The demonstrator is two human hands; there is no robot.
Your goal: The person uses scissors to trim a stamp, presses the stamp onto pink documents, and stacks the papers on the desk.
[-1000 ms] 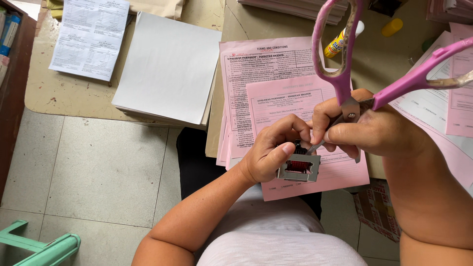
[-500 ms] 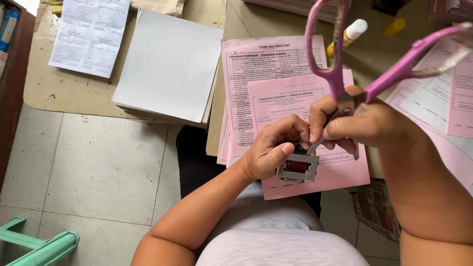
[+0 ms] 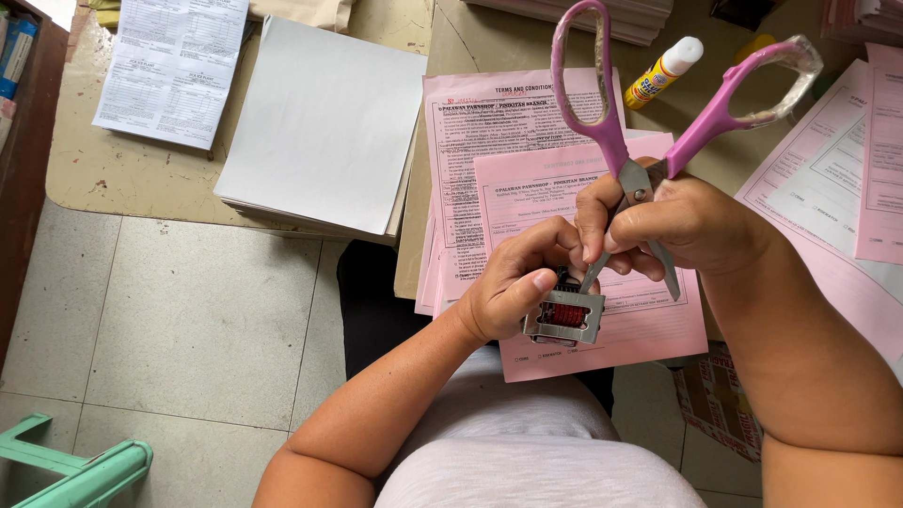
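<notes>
Left hand (image 3: 513,287) pinches a small metal stamp (image 3: 564,316) just off the desk's near edge, above the pink forms (image 3: 527,169). Right hand (image 3: 673,221) is closed around the blades of pink scissors (image 3: 649,141), one tip poking into the stamp, handles spread upward.

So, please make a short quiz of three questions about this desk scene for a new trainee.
1. True or false: the right hand holds the pink scissors by the blades, handles up.
2. What does the left hand hold? A) small metal stamp with red wheels B) glue stick C) pen
3. Which colour are the forms under the hands?

Key: 1 true; 2 A, the stamp; 3 pink.
</notes>
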